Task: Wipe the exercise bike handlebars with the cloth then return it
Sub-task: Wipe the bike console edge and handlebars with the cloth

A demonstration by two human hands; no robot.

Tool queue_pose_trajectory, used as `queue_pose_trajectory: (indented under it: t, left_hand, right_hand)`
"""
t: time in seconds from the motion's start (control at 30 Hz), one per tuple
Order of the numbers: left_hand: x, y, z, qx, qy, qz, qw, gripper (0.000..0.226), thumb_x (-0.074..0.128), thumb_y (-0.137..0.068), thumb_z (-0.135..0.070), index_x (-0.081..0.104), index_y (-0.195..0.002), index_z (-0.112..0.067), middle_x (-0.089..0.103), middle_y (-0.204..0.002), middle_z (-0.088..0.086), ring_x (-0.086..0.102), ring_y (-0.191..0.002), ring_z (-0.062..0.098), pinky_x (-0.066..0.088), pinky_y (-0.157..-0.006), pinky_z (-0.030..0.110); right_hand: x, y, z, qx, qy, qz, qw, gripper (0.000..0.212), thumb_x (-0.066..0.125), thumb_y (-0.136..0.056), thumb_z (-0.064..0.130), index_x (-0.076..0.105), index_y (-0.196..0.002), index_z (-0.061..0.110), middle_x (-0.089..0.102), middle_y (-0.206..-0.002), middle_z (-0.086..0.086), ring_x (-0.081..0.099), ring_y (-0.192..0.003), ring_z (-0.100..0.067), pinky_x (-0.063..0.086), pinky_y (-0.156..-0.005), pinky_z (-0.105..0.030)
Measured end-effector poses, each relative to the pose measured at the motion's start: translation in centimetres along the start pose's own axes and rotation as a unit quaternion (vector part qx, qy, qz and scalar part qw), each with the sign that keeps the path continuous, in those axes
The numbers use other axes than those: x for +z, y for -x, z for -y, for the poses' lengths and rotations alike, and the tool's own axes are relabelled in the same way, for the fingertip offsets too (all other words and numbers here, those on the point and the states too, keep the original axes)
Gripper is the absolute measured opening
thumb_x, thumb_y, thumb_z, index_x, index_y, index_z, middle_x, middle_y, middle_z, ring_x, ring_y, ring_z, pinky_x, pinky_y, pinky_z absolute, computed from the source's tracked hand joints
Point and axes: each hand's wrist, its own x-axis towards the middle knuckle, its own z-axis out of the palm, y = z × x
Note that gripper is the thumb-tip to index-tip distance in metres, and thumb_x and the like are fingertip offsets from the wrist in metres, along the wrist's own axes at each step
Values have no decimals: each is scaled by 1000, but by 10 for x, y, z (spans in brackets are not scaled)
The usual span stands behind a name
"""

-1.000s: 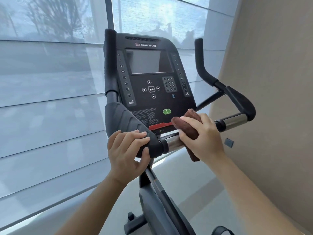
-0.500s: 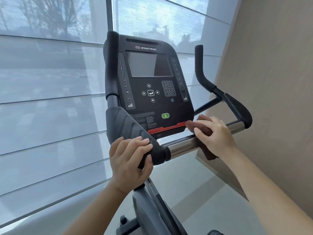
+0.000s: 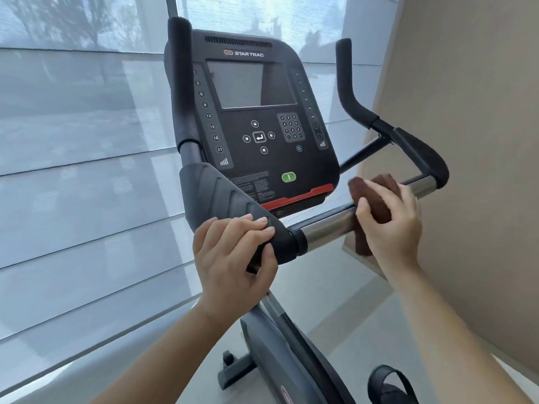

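A black exercise bike fills the middle of the view, with a chrome crossbar point(image 3: 326, 225) running between two black padded grips. My left hand point(image 3: 233, 258) is wrapped around the left padded grip point(image 3: 227, 199). My right hand point(image 3: 390, 223) presses a brown cloth point(image 3: 376, 196) over the right part of the chrome bar, close to the right padded grip point(image 3: 423, 156). The cloth hangs folded over the bar, and its lower end shows under my palm. Two upright foam-covered handlebar horns point(image 3: 180, 83) rise on either side of the console.
The black console point(image 3: 256, 118) with screen and keypad stands behind the bar. A blind-covered window lies to the left and behind, a beige wall point(image 3: 466, 141) close on the right. The bike frame point(image 3: 280, 345) and a pedal strap point(image 3: 388, 383) are below.
My right hand slid the cloth to the right along the chrome bar, from beside the left grip toward the right grip. My left hand stayed on the left grip.
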Motion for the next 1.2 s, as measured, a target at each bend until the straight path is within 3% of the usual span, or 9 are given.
queue_pose_trajectory:
  t: [0.1,0.3,0.5,0.67,0.77,0.87,1.03,1.1,1.2]
  left_hand:
    - [2,-2,-1,0,1,-18,1000,21,52,-77,-17,71,-70,-10,71,-79,0,59,-83,15,40,-78,35]
    - [5,-1,-4,3,-15,-42,999,22,51,-76,-12,69,-65,-9,69,-75,-1,58,-75,17,35,-80,26]
    - [7,1,1,19,-23,-38,999,25,48,-80,-14,69,-67,-8,69,-77,1,59,-73,21,35,-77,30]
    - [8,1,4,40,-15,-50,998,28,48,-81,-15,70,-66,-6,70,-75,3,57,-74,18,34,-76,30]
    - [9,3,5,44,-11,-56,997,28,48,-81,-15,70,-66,-6,70,-75,3,58,-76,17,36,-75,32]
    - [8,3,5,39,0,-57,998,26,49,-81,-14,70,-67,-7,71,-77,1,61,-77,18,40,-73,37]
    - [8,2,2,26,13,-59,998,29,48,-83,-17,71,-67,-9,71,-77,1,63,-76,20,46,-70,43]
    - [8,2,2,22,12,-54,998,31,47,-84,-19,71,-67,-9,71,-76,1,64,-76,20,45,-72,42]
    - [7,3,-1,13,15,-52,998,31,47,-84,-19,71,-68,-9,71,-77,2,60,-81,17,42,-76,40]
  right_hand:
    - [17,15,-1,58,-80,-107,989,36,53,-81,28,67,-108,9,56,-108,-14,49,-101,-22,30,-91,-2]
    - [71,78,56,9,-210,-254,944,31,57,-78,18,64,-107,11,52,-111,-14,54,-102,-34,53,-82,-40]
    - [92,73,35,-48,-211,-339,916,32,52,-84,30,59,-105,7,50,-107,-16,54,-97,-35,54,-80,-47]
    - [88,47,20,98,-269,-417,863,34,52,-80,20,58,-112,11,44,-121,8,48,-115,-7,50,-88,-34]
    - [89,58,42,126,-262,-404,867,35,54,-80,20,58,-115,14,46,-120,1,51,-114,-16,53,-87,-36]
    - [94,87,70,62,-251,-351,900,36,56,-77,17,60,-112,11,49,-119,-3,52,-113,-18,54,-83,-29]
    - [67,72,40,-42,-148,-246,957,33,57,-75,21,63,-107,13,53,-108,-15,54,-96,-35,53,-79,-40]
    - [50,50,18,-12,-112,-223,968,32,56,-76,21,65,-106,13,57,-102,-23,54,-92,-38,48,-86,-29]
    - [27,19,-8,50,-75,-173,981,35,54,-79,24,66,-108,7,58,-105,-23,49,-97,-19,35,-90,-6]
